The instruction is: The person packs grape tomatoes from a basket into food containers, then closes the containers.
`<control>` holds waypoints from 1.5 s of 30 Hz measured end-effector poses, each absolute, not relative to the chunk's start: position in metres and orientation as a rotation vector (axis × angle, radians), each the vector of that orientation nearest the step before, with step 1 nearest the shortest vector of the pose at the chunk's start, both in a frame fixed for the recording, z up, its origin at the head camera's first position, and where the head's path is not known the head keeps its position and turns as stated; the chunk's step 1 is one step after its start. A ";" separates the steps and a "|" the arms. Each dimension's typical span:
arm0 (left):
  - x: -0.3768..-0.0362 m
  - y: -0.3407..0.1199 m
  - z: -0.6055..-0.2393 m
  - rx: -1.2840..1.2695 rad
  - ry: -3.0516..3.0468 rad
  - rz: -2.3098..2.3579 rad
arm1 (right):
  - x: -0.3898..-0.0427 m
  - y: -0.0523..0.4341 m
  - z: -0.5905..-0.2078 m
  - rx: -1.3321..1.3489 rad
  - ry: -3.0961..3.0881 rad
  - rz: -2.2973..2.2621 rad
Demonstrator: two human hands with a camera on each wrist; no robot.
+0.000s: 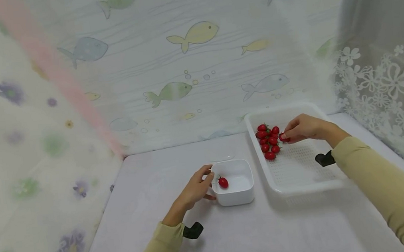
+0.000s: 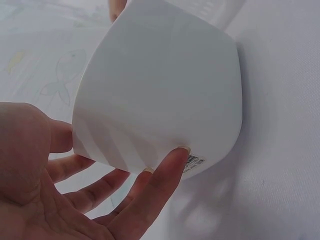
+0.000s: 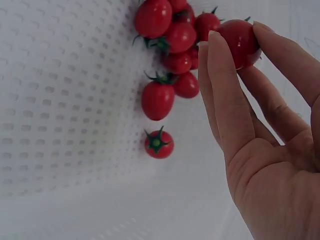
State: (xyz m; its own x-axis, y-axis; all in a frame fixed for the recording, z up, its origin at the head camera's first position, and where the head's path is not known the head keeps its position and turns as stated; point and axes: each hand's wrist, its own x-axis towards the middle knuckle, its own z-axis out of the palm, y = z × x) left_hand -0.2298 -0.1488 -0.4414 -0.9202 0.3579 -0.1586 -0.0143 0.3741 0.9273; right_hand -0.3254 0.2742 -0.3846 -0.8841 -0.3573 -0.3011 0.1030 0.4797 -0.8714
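My right hand [image 1: 304,128] pinches a cherry tomato [image 3: 242,44] between thumb and fingertips, above the left part of a white perforated basket [image 1: 277,179]. More red cherry tomatoes [image 3: 158,101] with green stems lie bunched in the basket, just beside and below the held one. My left hand [image 1: 196,187] holds a small white square container [image 1: 235,198] by its left side, with digits at the rim and against the outer wall [image 2: 160,75]. Inside that container, near its left wall, lies one cherry tomato [image 1: 223,182].
Right of the container, the basket stands on a white cloth-covered table [image 1: 169,165]. A transparent lid-like piece [image 1: 223,158] lies behind the container. Fish-patterned sheeting [image 1: 186,115] hangs at the back, and a lace curtain [image 1: 385,82] at the right.
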 end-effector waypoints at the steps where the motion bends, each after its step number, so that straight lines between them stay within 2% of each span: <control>1: -0.230 -0.149 -0.441 0.301 2.305 1.563 | -0.325 0.273 -0.381 -0.213 2.276 -1.408; 15: -0.233 -0.149 -0.437 0.322 2.291 1.585 | -0.304 0.257 -0.353 -0.241 2.238 -1.496; 45: -0.229 -0.147 -0.438 0.319 2.286 1.574 | -0.251 0.205 -0.343 -0.397 2.305 -1.475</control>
